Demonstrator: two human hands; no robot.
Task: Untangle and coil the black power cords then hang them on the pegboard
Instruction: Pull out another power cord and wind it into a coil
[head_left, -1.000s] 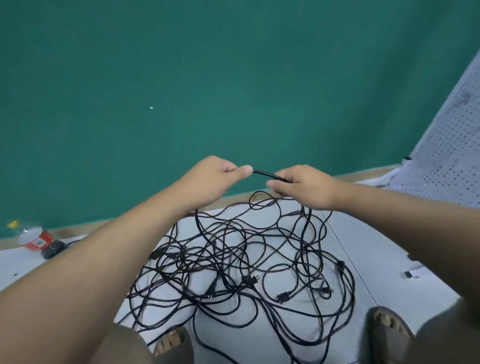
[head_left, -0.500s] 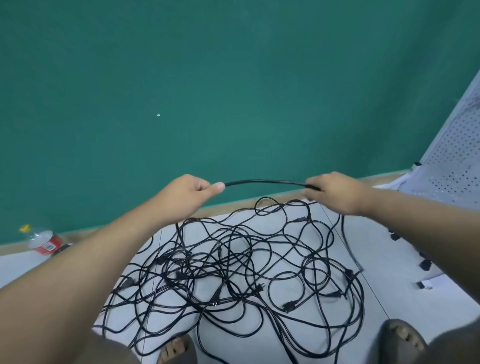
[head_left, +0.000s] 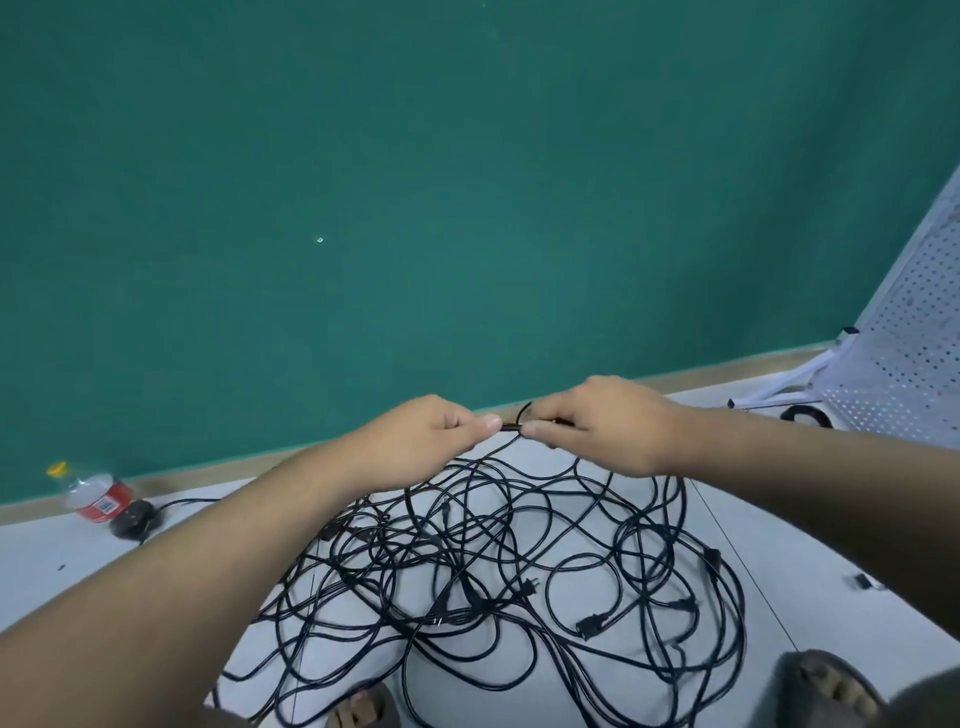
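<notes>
Both hands pinch one black cord above the tangle.
The left hand (head_left: 431, 441) and right hand (head_left: 597, 423) nearly meet on the cord (head_left: 511, 427); the tangled cords (head_left: 498, 571) lie on the floor (head_left: 810, 561).

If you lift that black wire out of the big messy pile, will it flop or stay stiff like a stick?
Probably floppy: the cord pinched between the left hand and right hand droops into loose loops. It would likely drag neighbours along, since the pile crosses over itself everywhere.
</notes>
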